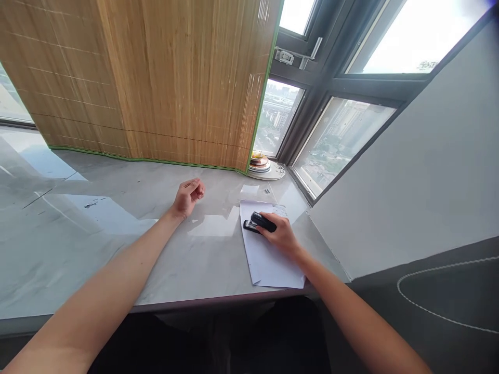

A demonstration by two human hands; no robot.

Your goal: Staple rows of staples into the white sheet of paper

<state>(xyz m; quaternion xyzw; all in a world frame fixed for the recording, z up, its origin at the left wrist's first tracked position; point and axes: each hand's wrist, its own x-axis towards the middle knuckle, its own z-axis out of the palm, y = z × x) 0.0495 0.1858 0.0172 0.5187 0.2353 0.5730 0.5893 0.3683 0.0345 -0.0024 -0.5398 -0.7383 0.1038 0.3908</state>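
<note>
On the grey tabletop lies a white sheet or stack of paper (268, 262), its lower corners slightly bent. Over its upper part, my right hand (281, 234) grips a black stapler (262, 221) from the right side. The stapler's jaws point left and are apart, with the base low over the paper. Well to the left of the paper, my left hand (189, 196) rests on the tabletop with its fingers curled into a loose fist, and nothing shows in it.
A bamboo mat (167, 88) with green edging stands upright along the back. Stacked plates (260, 163) show behind its right edge. Small staple strips (267, 191) lie beyond the paper, and dark bits (93, 202) lie at left. A white wall (421, 171) and windows bound the right side.
</note>
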